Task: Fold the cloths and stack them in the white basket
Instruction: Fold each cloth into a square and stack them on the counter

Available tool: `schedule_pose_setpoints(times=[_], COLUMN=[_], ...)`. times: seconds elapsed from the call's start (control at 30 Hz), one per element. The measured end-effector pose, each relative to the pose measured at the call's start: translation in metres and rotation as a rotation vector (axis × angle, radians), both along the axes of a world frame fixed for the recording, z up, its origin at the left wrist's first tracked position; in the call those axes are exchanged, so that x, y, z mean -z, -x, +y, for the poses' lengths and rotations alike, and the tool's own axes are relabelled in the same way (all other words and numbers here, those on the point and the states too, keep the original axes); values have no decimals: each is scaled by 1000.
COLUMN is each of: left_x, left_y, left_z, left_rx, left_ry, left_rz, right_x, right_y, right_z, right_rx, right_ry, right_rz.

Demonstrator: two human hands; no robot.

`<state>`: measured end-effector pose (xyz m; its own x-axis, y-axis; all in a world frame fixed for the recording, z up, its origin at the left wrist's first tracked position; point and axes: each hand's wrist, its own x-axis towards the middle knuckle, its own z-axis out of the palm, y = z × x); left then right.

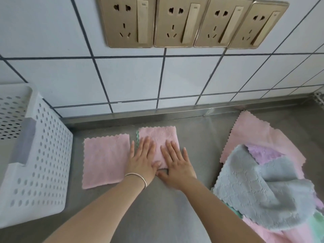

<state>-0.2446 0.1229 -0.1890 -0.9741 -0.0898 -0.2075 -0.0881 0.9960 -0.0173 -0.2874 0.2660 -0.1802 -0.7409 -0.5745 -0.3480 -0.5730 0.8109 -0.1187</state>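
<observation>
both hands lie flat with straight fingers, the left hand [142, 159] and right hand [177, 165] pressing a folded pink cloth [158, 137] on the surface [157, 207]. another folded pink cloth [105, 160] lies just left, near the white basket [43, 155]. no writing can be read.

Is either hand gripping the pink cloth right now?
No: the left hand and right hand both lie flat with straight fingers, pressing the folded pink cloth on the counter.

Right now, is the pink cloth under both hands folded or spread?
Folded. The pink cloth is a compact rectangle with a green edge showing beneath; left hand and right hand press it flat.
</observation>
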Motion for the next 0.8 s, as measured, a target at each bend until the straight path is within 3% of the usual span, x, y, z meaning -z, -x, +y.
schedule_pose_setpoints(times=[0.2, 0.27, 0.37, 0.43, 0.6, 0.7, 0.8], left_x=[-7, -17, -28, -32, -33, -36, -38], left_y=[9, 10, 8, 4, -5, -11, -15], left_z=[-2, 0, 11, 32, 109, 155, 189], left_rx=[-43, -78, -2, 123, 435, 563, 671], left_ry=[-21, -50, -84, -112, -307, -351, -277], left_rz=[-23, -14, 205, 323, 376, 238, 116], right_x=[-2, -7, -17, -17, -11, -5, -2], right_y=[7, 3, -14, -34, -89, -105, -106], right_z=[-9, -2, 39, 89, 187, 216, 228], right_rx=[3, 33, 221, 386, 630, 639, 555], right_ry=[30, 140, 507, 604, 532, 409, 343], right_rz=[-2, 3, 253, 429, 594, 585, 591])
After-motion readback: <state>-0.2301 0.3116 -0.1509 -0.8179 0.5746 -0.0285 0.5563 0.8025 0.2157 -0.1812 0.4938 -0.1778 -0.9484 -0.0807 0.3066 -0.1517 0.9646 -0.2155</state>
